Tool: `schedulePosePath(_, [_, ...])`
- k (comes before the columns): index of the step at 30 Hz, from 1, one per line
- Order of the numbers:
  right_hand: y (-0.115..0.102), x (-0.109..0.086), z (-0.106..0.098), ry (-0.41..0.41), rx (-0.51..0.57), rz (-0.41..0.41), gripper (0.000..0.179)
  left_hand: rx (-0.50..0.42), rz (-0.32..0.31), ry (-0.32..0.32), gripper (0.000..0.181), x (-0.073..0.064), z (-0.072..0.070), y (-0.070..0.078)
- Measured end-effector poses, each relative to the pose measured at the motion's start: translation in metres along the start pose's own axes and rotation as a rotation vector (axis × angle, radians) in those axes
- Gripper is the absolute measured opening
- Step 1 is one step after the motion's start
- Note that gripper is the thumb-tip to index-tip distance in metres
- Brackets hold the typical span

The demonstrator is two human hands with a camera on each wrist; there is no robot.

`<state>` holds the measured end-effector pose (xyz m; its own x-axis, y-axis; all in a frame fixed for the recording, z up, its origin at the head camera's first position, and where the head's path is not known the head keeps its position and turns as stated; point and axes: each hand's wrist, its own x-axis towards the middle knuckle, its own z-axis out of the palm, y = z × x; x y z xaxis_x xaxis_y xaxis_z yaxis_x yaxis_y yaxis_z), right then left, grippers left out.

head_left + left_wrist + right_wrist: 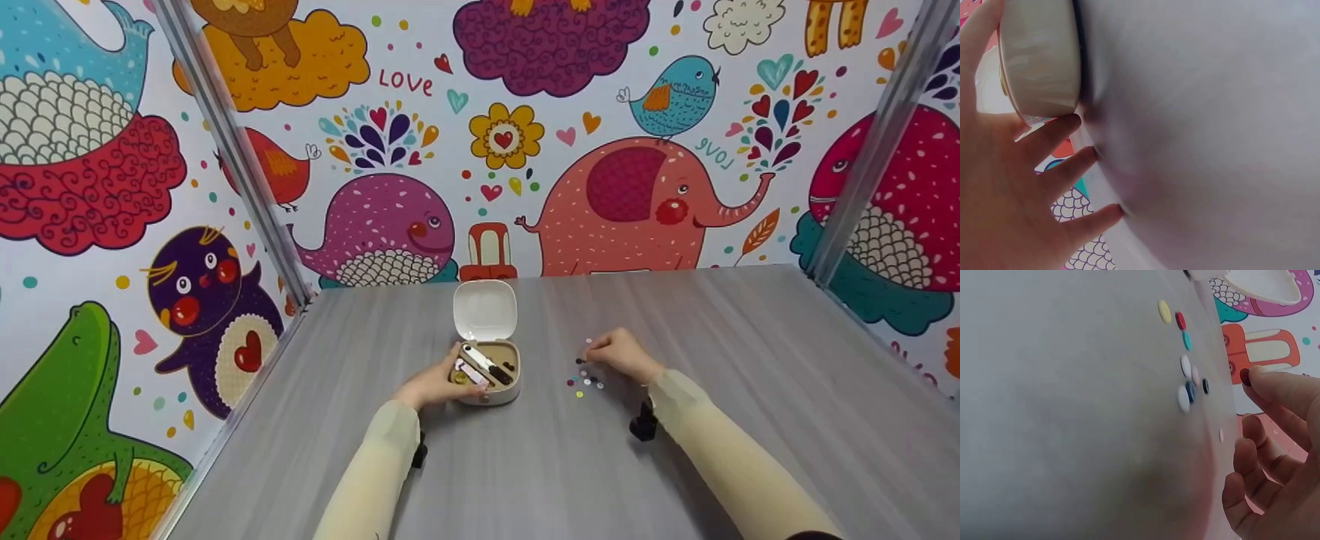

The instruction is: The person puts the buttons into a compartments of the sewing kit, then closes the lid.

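Observation:
My left hand [433, 385] holds a small white box [501, 396] by its left side, thumb at the front and fingertips against the wall in the left wrist view. The box's lid [485, 311] stands raised. Inside its compartments lie a black-and-white tool [487, 365], a pale pink item [470, 372], something yellowish and some small dark pieces. To the right of the box, my right hand [624, 355] pinches a dark red button [1245, 377] between thumb and index finger, just above the table. Its other fingers are loosely curled.
Several loose buttons lie under and in front of the right hand, among them a yellow button [1164, 311], a red button [1180, 321] and a white button [1183, 399]. The grey table [555, 472] meets patterned wall panels [420, 135] at the back and sides.

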<state>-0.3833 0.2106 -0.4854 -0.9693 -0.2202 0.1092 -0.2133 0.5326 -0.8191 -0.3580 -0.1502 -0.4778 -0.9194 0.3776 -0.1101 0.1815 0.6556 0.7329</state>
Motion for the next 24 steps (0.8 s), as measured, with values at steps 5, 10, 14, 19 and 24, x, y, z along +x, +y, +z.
schedulePosePath(5, [-0.006, 0.004, 0.010, -0.026, 0.010, 0.017, 0.013, 0.012, -0.016, -0.002, 0.113, -0.001, 0.001, 0.001])
schedulePosePath(10, [-0.010, 0.008, 0.020, -0.064, 0.033, 0.030, 0.012, -0.018, -0.017, -0.008, 0.113, 0.000, 0.003, 0.001])
schedulePosePath(14, [-0.013, 0.012, 0.028, -0.089, 0.051, 0.034, 0.011, -0.028, -0.013, -0.007, 0.113, 0.000, 0.003, 0.001])
schedulePosePath(19, [-0.017, 0.017, 0.036, -0.092, 0.038, 0.018, 0.010, -0.027, -0.016, -0.005, 0.113, -0.001, 0.003, 0.001])
schedulePosePath(24, [-0.024, 0.022, 0.043, -0.079, -0.002, -0.015, 0.011, -0.020, -0.016, 0.000, 0.113, -0.001, 0.002, 0.001])
